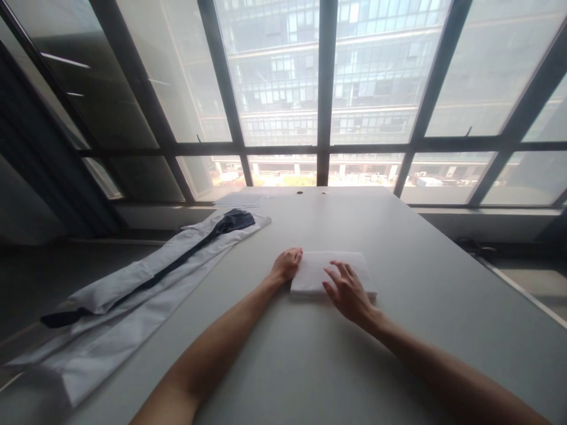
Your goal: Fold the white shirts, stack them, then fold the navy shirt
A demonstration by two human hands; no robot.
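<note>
Lying on the table [274, 372], the white stack [313, 271] has your left hand [287, 265] with curled fingers at its left edge, grip unclear, and your right hand [348, 290], fingers loosely spread, over it.

We face wide, dark-framed glass windows [326, 94] and, beyond, a pale, glass-fronted building [279, 77] in daylight; a smooth white table [411, 289] extends toward them, a dark blue fabric curtain [44, 136] hanging left.

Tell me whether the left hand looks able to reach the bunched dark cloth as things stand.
Probably yes: the left hand is at the left edge of the folded white cloth, and the bunched dark cloth lies on top of the white fabric farther left, with nothing visible in the way.
</note>
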